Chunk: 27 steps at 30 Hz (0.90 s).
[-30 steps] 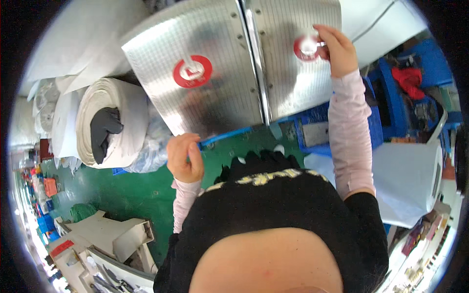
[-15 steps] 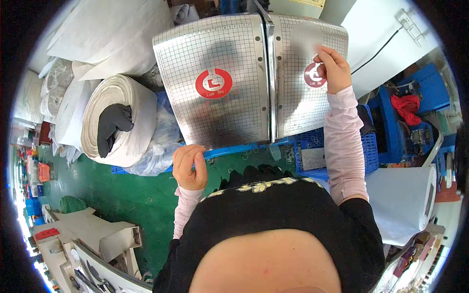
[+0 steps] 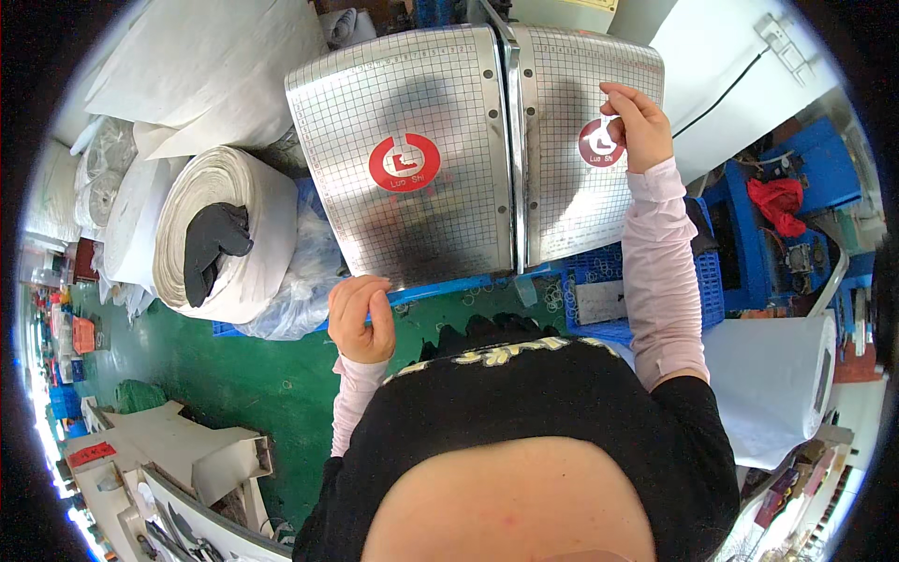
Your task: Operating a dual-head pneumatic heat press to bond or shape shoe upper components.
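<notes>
Green floor point(image 3: 281, 361) underlies two gridded metal panels point(image 3: 421, 103) beside a white roll point(image 3: 273, 239). Left hand point(image 3: 361, 320) curls loosely at their near-left corner; right hand point(image 3: 641, 129) pinches narrowly over one, contents unclear.

Your counter point(image 3: 417, 103): gridded silver metal, two panels split by a metal strip point(image 3: 514, 159), round reddish emblem point(image 3: 405, 163) on each. Green floor point(image 3: 215, 361) below you; pale loops point(image 3: 554, 298) scattered there, blue crate point(image 3: 712, 286) apparently on it too.

Black top point(image 3: 562, 403), pale yellow print point(image 3: 501, 355); wrinkled pale-pink forearm sleeves point(image 3: 663, 272).
</notes>
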Each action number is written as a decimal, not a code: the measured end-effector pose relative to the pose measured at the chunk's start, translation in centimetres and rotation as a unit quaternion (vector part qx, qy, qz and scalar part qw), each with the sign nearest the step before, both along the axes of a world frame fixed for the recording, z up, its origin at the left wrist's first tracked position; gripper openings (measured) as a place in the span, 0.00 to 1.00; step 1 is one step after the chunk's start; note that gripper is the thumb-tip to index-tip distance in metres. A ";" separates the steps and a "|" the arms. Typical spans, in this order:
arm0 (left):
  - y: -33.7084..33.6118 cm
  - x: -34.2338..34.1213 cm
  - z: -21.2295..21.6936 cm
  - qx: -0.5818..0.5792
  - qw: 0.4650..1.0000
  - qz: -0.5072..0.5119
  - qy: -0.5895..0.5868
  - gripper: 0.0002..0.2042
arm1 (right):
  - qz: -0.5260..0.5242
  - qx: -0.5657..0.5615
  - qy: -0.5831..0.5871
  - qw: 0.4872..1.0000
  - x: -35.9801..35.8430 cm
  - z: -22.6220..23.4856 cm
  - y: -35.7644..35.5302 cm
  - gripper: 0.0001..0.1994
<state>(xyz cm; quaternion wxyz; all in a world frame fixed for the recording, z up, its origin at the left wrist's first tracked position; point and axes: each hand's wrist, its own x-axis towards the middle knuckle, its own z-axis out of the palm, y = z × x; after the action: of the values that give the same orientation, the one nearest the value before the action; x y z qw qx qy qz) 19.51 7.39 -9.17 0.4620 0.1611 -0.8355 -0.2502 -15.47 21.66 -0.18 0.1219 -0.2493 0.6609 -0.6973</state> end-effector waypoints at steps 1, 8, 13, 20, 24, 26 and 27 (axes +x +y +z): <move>0.0 0.0 0.0 0.001 1.000 0.000 0.002 0.06 | 0.000 0.000 0.000 1.000 -0.1 0.0 0.0 0.11; 0.2 0.0 -0.3 0.009 1.000 0.009 0.014 0.03 | 0.012 0.003 0.012 1.000 -0.5 -0.1 -0.4 0.12; 0.6 0.0 -0.2 0.014 1.000 0.013 0.013 0.03 | 0.025 0.003 0.020 0.999 -0.7 0.2 -0.6 0.12; 1.2 -0.1 0.1 0.009 1.000 0.014 0.015 0.03 | 0.021 0.028 0.055 0.998 -1.2 1.1 -1.5 0.12; 1.4 0.2 0.1 0.013 1.000 0.017 0.019 0.03 | 0.020 0.051 0.069 0.996 -1.7 2.1 -2.9 0.12; 1.4 0.2 0.2 0.011 1.000 0.016 0.016 0.03 | 0.019 0.051 0.071 0.996 -3.7 1.5 -3.7 0.13; 1.4 0.3 0.2 0.010 1.000 0.016 0.017 0.03 | 0.023 0.053 0.072 0.996 -3.8 1.6 -4.2 0.15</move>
<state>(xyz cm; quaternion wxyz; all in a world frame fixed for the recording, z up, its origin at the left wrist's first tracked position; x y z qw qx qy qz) 19.77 8.83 -9.01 0.4782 0.1753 -0.8223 -0.2537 -19.29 17.50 1.46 0.1036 -0.3072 0.6979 -0.6386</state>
